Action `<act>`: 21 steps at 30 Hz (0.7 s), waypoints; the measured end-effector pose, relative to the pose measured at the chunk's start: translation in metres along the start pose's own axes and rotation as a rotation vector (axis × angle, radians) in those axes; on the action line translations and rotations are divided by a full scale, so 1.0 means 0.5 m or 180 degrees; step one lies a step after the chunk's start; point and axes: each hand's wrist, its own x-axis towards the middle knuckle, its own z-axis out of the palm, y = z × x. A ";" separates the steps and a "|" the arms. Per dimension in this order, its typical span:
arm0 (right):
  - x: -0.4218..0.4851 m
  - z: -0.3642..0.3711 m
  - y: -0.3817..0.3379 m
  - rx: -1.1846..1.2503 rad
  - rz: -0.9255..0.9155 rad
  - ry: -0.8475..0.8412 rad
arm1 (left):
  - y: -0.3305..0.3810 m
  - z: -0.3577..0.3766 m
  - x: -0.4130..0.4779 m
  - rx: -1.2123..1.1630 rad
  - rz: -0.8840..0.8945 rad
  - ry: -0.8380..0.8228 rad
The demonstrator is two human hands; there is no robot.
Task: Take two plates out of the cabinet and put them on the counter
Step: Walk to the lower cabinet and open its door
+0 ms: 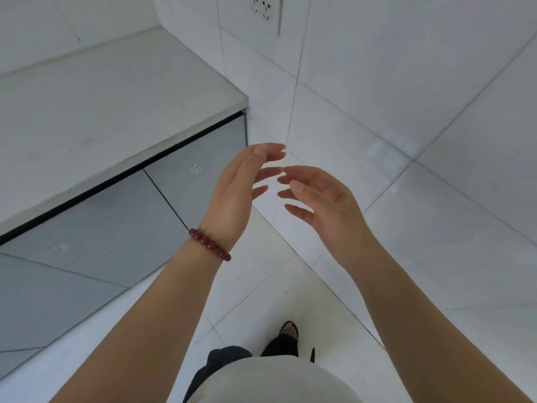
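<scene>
A pale grey counter (110,100) fills the upper left, ending at a corner beside the tiled wall. Under it run grey cabinet doors (122,225), all closed, each with a small white sticker. No plates are in view. My left hand (238,190), with a dark red bead bracelet on the wrist, is raised in front of the counter's right end, fingers apart and empty. My right hand (322,205) faces it a little to the right, fingers spread, holding nothing. The fingertips of both hands nearly meet.
A white tiled wall (406,97) rises on the right, with a white socket plate (266,11) near the top. White floor tiles (255,289) lie below, and a foot in a dark sandal (289,330) stands on them close to the wall's base.
</scene>
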 end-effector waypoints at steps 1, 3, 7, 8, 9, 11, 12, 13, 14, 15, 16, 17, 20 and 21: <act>0.019 -0.001 0.000 -0.0008 0.0012 -0.0088 | 0.000 -0.004 0.009 0.0004 -0.0010 0.0101; 0.054 0.002 0.003 -0.0019 0.0048 -0.0255 | -0.002 -0.017 0.022 0.0041 -0.0036 0.0277; 0.120 0.027 0.015 0.0038 0.0158 -0.0580 | -0.007 -0.056 0.045 0.0024 -0.0105 0.0603; 0.135 0.036 0.018 0.0061 0.0189 -0.0651 | -0.009 -0.068 0.052 0.0007 -0.0125 0.0676; 0.151 0.045 0.021 0.0090 0.0219 -0.0712 | -0.011 -0.080 0.060 -0.0010 -0.0139 0.0740; 0.184 0.064 0.026 0.0119 0.0265 -0.0794 | -0.014 -0.106 0.079 -0.0040 -0.0150 0.0819; 0.201 0.074 0.026 0.0115 0.0275 -0.0821 | -0.014 -0.118 0.091 -0.0046 -0.0149 0.0840; 0.218 0.085 0.027 0.0106 0.0279 -0.0841 | -0.013 -0.131 0.103 -0.0044 -0.0143 0.0851; 0.235 0.095 0.026 0.0100 0.0282 -0.0856 | -0.012 -0.144 0.116 -0.0043 -0.0139 0.0854; 0.253 0.106 0.024 0.0097 0.0284 -0.0870 | -0.010 -0.158 0.130 -0.0048 -0.0139 0.0855; 0.272 0.116 0.023 0.0095 0.0287 -0.0883 | -0.007 -0.172 0.145 -0.0056 -0.0139 0.0863; 0.291 0.127 0.021 0.0092 0.0288 -0.0896 | -0.004 -0.187 0.160 -0.0058 -0.0136 0.0876; 0.351 0.162 0.017 0.0095 0.0267 -0.0902 | 0.004 -0.235 0.203 -0.0024 -0.0075 0.0892; 0.370 0.173 0.017 0.0110 0.0267 -0.0895 | 0.006 -0.250 0.216 -0.0020 -0.0069 0.0895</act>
